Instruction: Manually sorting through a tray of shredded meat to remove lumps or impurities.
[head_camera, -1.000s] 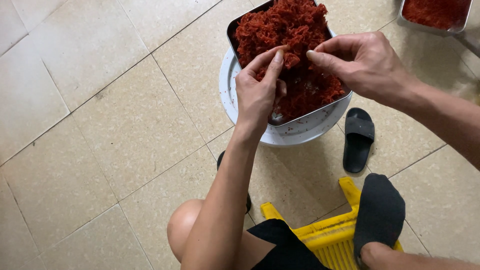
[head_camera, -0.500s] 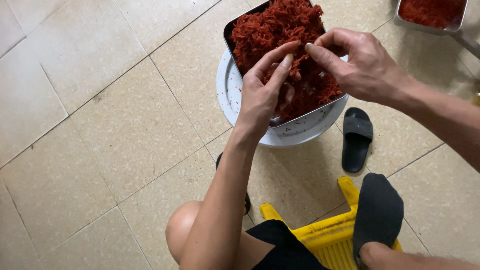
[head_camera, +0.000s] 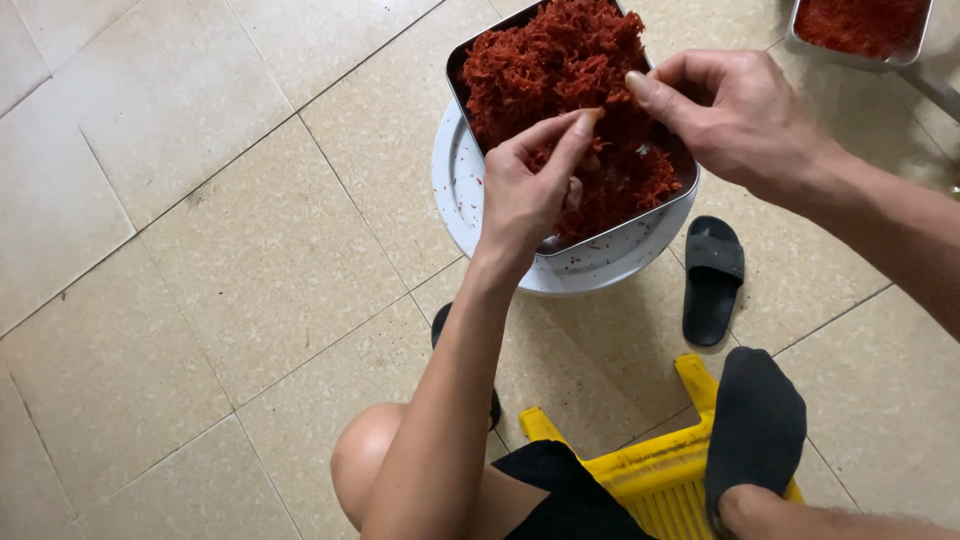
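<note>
A steel tray (head_camera: 610, 236) heaped with red shredded stuff (head_camera: 560, 60) rests on a round white scale-like base (head_camera: 456, 190) on the tiled floor. My left hand (head_camera: 530, 185) hovers over the tray's near part, fingers pinched together on a bit of the red shreds. My right hand (head_camera: 735, 115) reaches in from the right, thumb and fingers curled over the heap, touching the shreds. Whether the right hand holds any shreds is hidden by its fingers.
A second steel tray of red shreds (head_camera: 860, 30) sits at the top right. A black slipper (head_camera: 712, 280) lies right of the white base. My black-socked foot (head_camera: 755, 430) rests on a yellow plastic stool (head_camera: 650, 470); my bare knee (head_camera: 365, 460) is at the bottom.
Both hands have drifted slightly up over the heap. The left hand's fingers have closed into a pinch and the right hand has shifted a little to the right.
</note>
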